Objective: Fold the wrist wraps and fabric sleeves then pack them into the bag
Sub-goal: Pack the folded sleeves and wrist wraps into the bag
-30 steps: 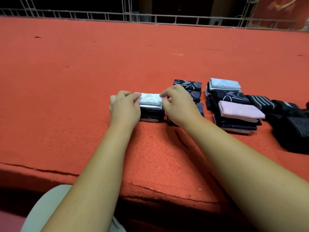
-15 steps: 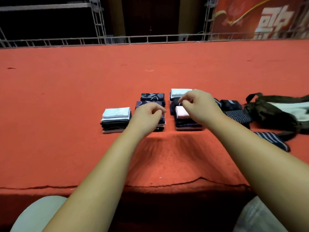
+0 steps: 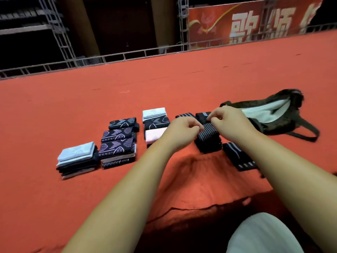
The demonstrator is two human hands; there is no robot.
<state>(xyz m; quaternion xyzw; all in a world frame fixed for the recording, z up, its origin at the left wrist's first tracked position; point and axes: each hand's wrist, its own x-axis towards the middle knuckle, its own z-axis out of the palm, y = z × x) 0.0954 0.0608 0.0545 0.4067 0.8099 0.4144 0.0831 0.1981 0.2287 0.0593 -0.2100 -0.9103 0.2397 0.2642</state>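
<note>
Left hand (image 3: 184,133), right hand (image 3: 230,123), fingers curled over striped wrap stack (image 3: 207,142), grip cannot be told, bag (image 3: 286,125) just beside.

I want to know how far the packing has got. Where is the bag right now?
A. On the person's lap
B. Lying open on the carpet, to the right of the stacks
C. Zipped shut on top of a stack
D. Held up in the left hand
B: the dark bag lies on the red carpet to the right of the folded stacks, and its mouth gapes to show the pale lining.
</note>
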